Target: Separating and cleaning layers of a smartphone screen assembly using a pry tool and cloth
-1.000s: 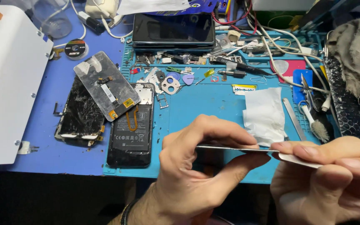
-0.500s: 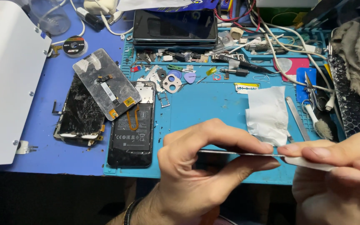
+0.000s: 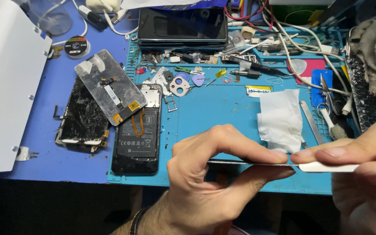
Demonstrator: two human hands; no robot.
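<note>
Close above the near edge of a blue mat (image 3: 223, 117), two bare hands hold a thin flat panel (image 3: 249, 163) edge-on to the camera, so it shows only as a pale sliver. The left hand (image 3: 209, 174) pinches it, thumb beneath and fingers arched over the top, grip clenched on the panel's long edges. The right hand (image 3: 362, 174) comes in from the right, its grip closed on a white flat tool (image 3: 331, 167) whose tip meets the panel's end.

Judging by its thinness, the panel looks light, stiff and brittle, likely to crack if flexed; the edges, as the left hand takes it, seem the safest hold, sparing the faces. What the panel is cannot be told from this angle.

The left wrist is bent slightly up, forearm rising from the bottom of the frame, a dark band on the wrist. The right hand lies level, fingers stacked along the tool.

On the tabletop behind lie an opened phone (image 3: 136, 130) with its battery bared, a shattered screen (image 3: 83, 115), a silvery display backing (image 3: 109, 87) tilted across both, a white tissue (image 3: 279, 117), scissors (image 3: 327, 93), a dark tablet (image 3: 181, 24) and a litter of small parts and cables.
</note>
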